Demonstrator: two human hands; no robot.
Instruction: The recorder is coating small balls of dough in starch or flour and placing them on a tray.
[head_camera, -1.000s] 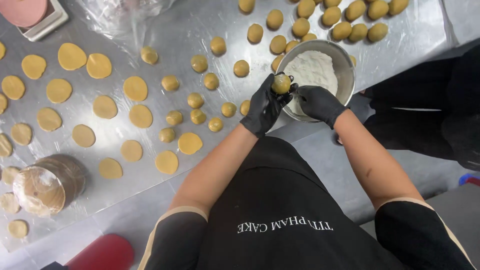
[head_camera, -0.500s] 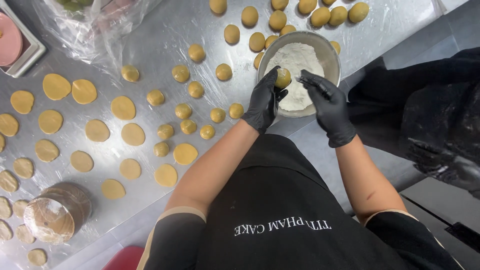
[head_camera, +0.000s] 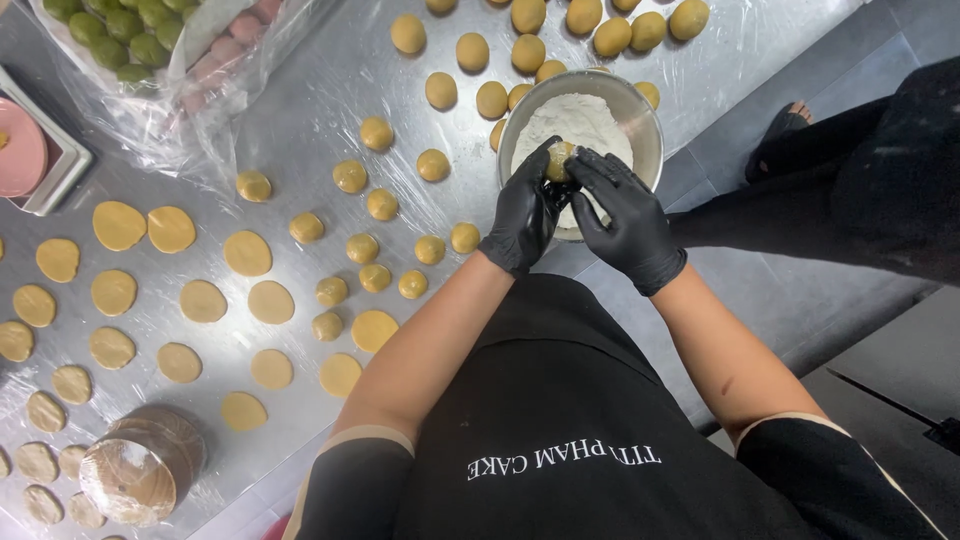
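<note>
Both gloved hands meet over the metal bowl (head_camera: 640, 110) of flour. The left hand (head_camera: 522, 215) and right hand (head_camera: 622, 222) close their fingers around a dough ball (head_camera: 559, 160). The ball looks round, so its long axis is hard to tell.

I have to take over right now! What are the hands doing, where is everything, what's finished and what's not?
Left hand and right hand, both in black gloves, share a grip on one dough ball over the flour bowl.
On the steel table: round balls near the bowl, flattened discs further left.
Done: many discs are pressed flat.
Left: plenty of balls remain round, including the held one.
</note>
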